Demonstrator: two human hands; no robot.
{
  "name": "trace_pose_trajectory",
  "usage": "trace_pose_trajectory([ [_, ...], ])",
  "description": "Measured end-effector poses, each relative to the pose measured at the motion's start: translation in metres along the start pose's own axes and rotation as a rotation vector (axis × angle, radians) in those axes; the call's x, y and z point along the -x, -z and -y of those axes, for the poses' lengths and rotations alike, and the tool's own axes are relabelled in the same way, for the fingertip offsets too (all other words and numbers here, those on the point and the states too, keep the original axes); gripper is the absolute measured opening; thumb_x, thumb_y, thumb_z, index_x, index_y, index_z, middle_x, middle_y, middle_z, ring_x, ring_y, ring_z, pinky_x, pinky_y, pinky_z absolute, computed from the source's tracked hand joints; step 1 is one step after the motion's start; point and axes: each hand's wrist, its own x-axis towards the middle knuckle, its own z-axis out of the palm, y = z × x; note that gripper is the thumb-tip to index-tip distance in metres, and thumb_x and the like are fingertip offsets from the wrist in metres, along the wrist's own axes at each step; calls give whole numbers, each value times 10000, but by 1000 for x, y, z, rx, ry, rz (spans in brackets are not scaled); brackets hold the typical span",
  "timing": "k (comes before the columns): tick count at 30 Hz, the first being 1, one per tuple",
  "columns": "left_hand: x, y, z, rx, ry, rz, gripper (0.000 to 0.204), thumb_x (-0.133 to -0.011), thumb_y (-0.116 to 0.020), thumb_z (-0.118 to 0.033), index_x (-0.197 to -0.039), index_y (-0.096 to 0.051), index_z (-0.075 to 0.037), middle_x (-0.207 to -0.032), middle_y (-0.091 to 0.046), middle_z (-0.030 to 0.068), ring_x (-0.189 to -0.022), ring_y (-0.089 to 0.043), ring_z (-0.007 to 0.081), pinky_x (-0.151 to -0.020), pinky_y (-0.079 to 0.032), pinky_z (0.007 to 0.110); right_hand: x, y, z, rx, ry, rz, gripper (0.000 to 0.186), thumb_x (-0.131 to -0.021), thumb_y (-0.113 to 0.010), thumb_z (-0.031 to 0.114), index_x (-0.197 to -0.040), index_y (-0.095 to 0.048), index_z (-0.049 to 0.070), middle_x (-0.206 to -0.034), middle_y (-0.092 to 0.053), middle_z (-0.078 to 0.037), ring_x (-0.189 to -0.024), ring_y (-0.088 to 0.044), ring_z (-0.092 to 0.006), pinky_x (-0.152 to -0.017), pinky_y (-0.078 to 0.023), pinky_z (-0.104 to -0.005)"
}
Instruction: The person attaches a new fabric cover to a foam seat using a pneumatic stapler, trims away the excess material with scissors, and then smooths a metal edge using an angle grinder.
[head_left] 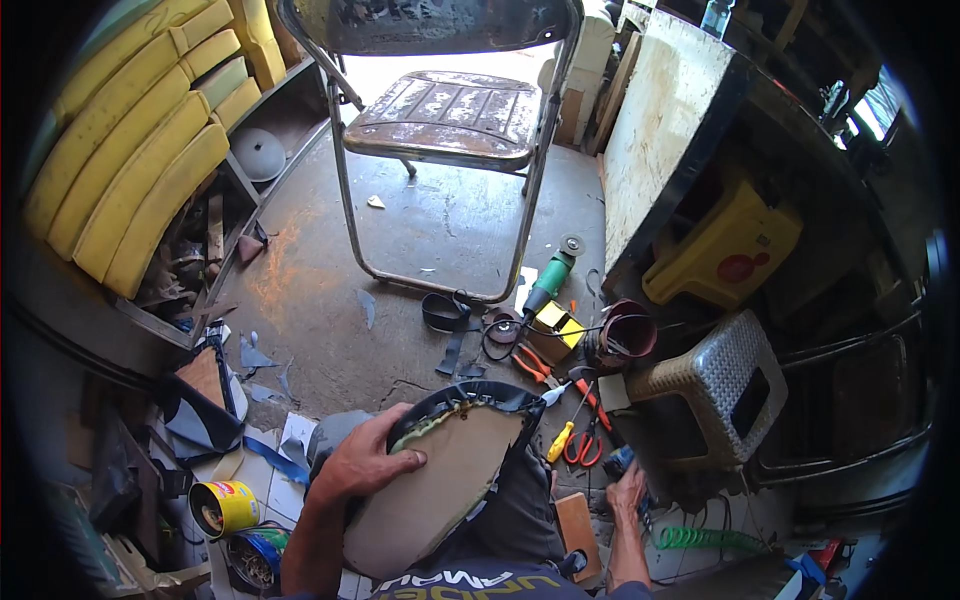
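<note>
My left hand (375,455) grips the edge of a seat panel (440,485) tilted across my lap, thumb on its bare brown board. Black covering (465,393) wraps the panel's far rim, and yellowish padding shows along the edge. Down to the right, my right hand (627,492) is closed around a blue-and-black hand tool (621,460), mostly hidden by the fingers. A green coiled hose (705,539) lies just beside that hand. Between the panel and the right hand are a yellow-handled screwdriver (561,441), red-handled scissors (583,449) and orange-handled pliers (531,364) on the floor.
Ahead stands a metal folding chair (445,115). A green angle grinder (550,282), a yellow box (558,330) and a round container (628,333) lie beyond the panel. A woven-pattern stool (705,375) is at right. Fabric scraps (255,352) and a yellow can (225,507) lie left.
</note>
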Motion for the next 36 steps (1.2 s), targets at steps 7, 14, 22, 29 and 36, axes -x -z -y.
trace_pose_trajectory([
  [7,23,-4,-12,-180,-64,-187,634,-870,-723,-119,-1459,-500,-45,-1280,-669,184,-1209,-647,279,-1075,-456,388,-2,33,97,-362,6,19,587,-817,-674,72,-1394,-571,42,-1203,-621,-277,-1139,-606,-446,-1005,-494,-471],
  [14,-8,-26,-80,-824,-491,-367,710,-828,-705,27,-1498,-492,-77,-1482,-507,240,-1343,-528,453,-1140,-434,503,-37,-53,148,-326,-160,226,429,-905,-636,206,-1294,-622,27,-1168,-641,-284,-1125,-615,-440,-977,-490,-501],
  [22,-82,-42,-76,-1172,-739,149,357,-919,-646,-72,-1249,-727,-181,-1365,-623,149,-1312,-574,321,-1155,-393,481,-36,-89,97,-155,-160,75,451,-888,-723,204,-1260,-548,21,-1212,-577,-254,-1132,-579,-450,-982,-473,-535],
  [29,-110,-43,-91,-1346,-849,449,225,-906,-669,-147,-1112,-743,-201,-1082,-655,31,-1139,-651,209,-1146,-379,548,-22,-18,128,-383,-319,93,619,-787,-760,214,-1322,-524,10,-1129,-687,-251,-1037,-698,-409,-894,-550,-515],
  [36,-139,-33,-75,-1233,-1077,535,137,-801,-708,-126,-937,-715,-135,-984,-612,26,-1060,-629,200,-970,-452,461,56,170,237,-931,-60,89,577,-844,-771,133,-1332,-495,-3,-1069,-701,-210,-928,-730,-343,-847,-575,-448],
])
